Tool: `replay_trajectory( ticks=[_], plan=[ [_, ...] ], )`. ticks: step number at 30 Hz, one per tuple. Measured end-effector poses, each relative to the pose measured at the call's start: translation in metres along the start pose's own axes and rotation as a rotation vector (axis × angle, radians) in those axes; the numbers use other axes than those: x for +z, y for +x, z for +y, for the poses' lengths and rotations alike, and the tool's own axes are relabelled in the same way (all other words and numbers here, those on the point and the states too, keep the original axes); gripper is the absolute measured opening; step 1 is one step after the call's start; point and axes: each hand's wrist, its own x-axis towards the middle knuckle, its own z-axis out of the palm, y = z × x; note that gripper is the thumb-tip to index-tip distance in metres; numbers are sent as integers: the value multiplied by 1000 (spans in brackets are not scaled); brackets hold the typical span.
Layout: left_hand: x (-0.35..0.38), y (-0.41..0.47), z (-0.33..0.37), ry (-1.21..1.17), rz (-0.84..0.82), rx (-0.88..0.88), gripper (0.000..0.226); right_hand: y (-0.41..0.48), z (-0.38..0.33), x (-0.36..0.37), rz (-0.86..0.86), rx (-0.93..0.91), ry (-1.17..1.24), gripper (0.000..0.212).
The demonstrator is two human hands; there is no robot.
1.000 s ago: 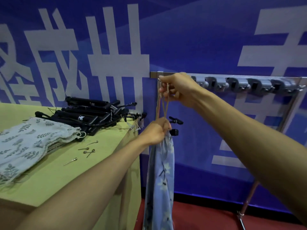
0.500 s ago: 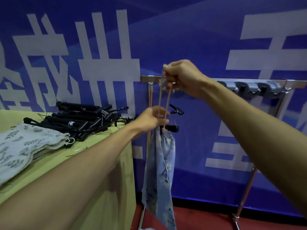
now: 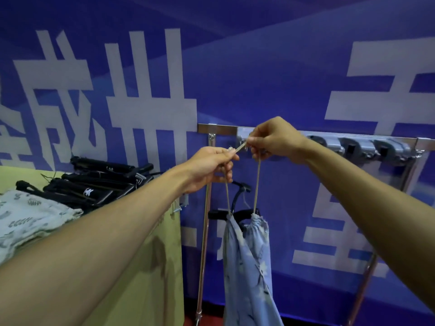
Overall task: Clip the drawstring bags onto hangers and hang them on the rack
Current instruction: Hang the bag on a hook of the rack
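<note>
A light blue floral drawstring bag [image 3: 247, 260] hangs below my hands on two tan cords [image 3: 257, 184]. My left hand [image 3: 209, 167] and my right hand [image 3: 275, 140] each pinch the cords' top ends, close together, just in front of the rack's silver top rail [image 3: 219, 129]. A black clip hanger [image 3: 237, 208] shows behind the bag's gathered mouth. How it is held is hidden. On the table, a pile of black hangers [image 3: 94, 182] lies beside a stack of leaf-print bags [image 3: 28, 220].
The yellow-green table [image 3: 131, 267] stands at the left, its corner next to the rack's left post [image 3: 204, 231]. Several grey clamps [image 3: 357, 148] sit along the rail to the right. A blue banner wall is behind, red floor below.
My left hand rose from the bag's mouth up to the cord ends beside my right hand. The bag now hangs lower on its full cords, and the view shifted.
</note>
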Motion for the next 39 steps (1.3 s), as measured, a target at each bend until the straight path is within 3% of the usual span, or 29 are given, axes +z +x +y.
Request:
replay_trajectory(
  ticks=[6,11,17,21,29,35,39],
  plan=[
    [-7,35,3,129,61,35,16,26,5,4,93,46,-32,14],
    [-8,67,1,206,237,78,17,57,11,13,204,61,-122,15],
    [1,98,-19,323,422,127,18,86,34,22,223,131,-356,14],
    [4,103,-35,322,414,75,19,86,43,29,144,157,-406,19],
    [-16,87,-35,446,198,12,20,69,34,29,79,143,-559,13],
    [-65,23,-15,528,255,-33,24,36,-10,58,196,-23,-698,9],
    [-118,-40,0,671,279,-49,13,25,-38,112,112,-90,-607,22]
  ],
)
